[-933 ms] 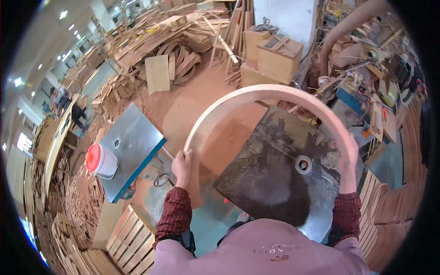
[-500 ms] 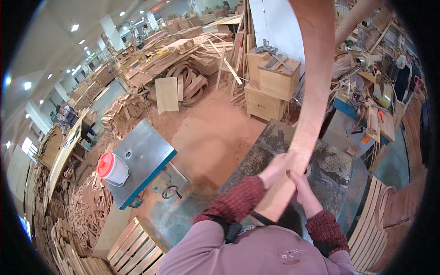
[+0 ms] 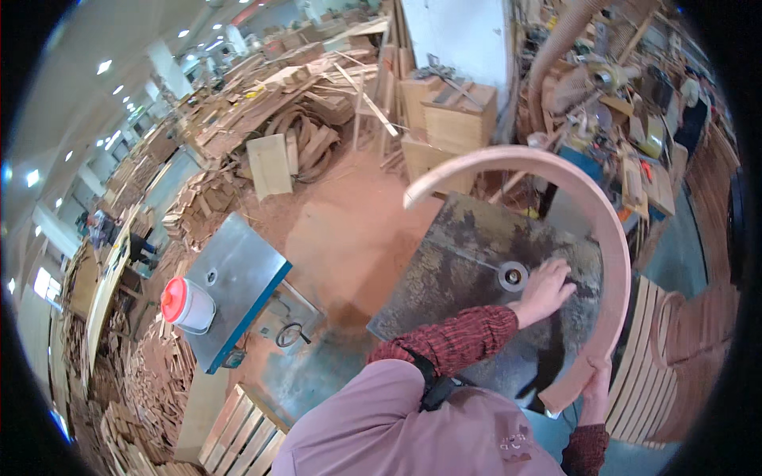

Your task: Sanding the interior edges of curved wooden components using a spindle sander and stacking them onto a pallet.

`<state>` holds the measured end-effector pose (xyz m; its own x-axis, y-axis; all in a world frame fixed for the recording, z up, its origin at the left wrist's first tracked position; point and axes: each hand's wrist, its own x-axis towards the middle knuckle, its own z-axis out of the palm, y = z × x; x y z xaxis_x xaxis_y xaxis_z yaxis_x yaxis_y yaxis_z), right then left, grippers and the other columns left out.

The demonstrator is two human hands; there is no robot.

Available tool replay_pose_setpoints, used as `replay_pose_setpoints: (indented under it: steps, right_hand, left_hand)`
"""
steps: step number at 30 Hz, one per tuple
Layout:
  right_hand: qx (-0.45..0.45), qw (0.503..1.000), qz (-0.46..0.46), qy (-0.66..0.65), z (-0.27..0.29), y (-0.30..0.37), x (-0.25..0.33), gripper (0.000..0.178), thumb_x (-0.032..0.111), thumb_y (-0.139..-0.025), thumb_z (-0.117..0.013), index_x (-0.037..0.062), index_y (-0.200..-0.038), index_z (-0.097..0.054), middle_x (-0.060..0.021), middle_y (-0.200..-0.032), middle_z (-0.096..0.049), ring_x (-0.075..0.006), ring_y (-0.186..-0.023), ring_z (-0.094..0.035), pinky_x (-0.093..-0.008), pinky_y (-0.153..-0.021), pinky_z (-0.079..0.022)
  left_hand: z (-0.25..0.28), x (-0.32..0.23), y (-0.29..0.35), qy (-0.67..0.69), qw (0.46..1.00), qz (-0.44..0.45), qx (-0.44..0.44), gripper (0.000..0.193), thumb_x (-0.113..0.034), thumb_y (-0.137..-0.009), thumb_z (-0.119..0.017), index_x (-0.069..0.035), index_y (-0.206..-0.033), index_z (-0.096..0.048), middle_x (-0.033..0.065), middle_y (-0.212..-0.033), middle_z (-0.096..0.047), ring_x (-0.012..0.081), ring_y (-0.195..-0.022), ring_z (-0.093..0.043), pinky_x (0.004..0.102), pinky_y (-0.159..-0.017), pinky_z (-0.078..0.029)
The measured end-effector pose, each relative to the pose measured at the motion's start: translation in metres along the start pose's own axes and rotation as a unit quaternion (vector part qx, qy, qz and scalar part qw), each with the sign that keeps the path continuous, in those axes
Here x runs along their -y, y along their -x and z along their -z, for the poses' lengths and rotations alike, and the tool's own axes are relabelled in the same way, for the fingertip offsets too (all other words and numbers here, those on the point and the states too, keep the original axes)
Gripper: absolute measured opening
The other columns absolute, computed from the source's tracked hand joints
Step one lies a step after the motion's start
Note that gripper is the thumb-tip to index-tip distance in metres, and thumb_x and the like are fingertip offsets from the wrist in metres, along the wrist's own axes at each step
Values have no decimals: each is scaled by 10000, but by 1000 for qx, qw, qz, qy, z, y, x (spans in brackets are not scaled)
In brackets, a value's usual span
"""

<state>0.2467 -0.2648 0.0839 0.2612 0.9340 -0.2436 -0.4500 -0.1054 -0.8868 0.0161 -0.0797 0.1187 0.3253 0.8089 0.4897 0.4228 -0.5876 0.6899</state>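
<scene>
A large C-shaped curved piece of wood arches over the right side of a dark, stained metal machine table. Its lower end is in my right hand, which is closed round the outer side near my body. My left hand is out over the table with its fingers spread, holding nothing. Just beside my left wrist is a round metal ring with a spindle hole, set in the tabletop. Whether the left fingers touch the table I cannot tell.
To the left stands a second metal-topped machine with a white, red-lidded bucket and a handwheel. Wooden boxes stand beyond my table. Slatted wood stacks lie right. People appear far left and far right.
The curved wood has swung from upright before me to lying over the table's right side. My left hand has let go and moved right over the table; my right hand has shifted right and nearer.
</scene>
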Motion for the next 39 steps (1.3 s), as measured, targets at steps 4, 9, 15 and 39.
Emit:
replay_pose_setpoints:
  steps: [4, 9, 15, 39]
  right_hand:
    - [-122, 991, -42, 26, 97, 72, -28, 562, 92, -760, -623, -35, -1304, -555, -134, -1077, -659, -273, -1062, -644, -398, -904, -554]
    - [-256, 965, -41, 39, 159, 174, -51, 527, 74, -703, -614, -13, -1219, -557, -132, -1010, -649, -287, -926, -663, -401, -793, -570]
    - [-327, 930, -123, 111, 199, 228, -82, 533, 43, -733, -582, -28, -1261, -555, -111, -1004, -628, -268, -893, -642, -391, -815, -556]
    - [-419, 903, -92, -16, 125, 189, -88, 496, 531, -1047, -541, 61, -1200, -592, -81, -988, -617, -210, -881, -604, -393, -779, -520]
  left_hand:
    - [10, -2, 2, -154, 981, -117, 28, 372, -254, -889, -711, -18, -1172, -653, 199, -1428, -535, 400, -1424, -427, 586, -1167, -337]
    - [-31, 5, -10, -160, 961, -217, 60, 441, -220, -896, -692, -5, -1275, -623, 248, -1496, -477, 404, -1475, -378, 582, -1205, -292]
    - [-113, 71, -28, -273, 936, -201, 93, 566, -219, -860, -730, 10, -1353, -570, 240, -1498, -497, 383, -1471, -399, 547, -1220, -285]
    - [-120, 99, -57, -260, 951, -122, 118, 173, -223, -893, -685, -79, -965, -621, 122, -977, -667, 326, -1042, -651, 468, -977, -483]
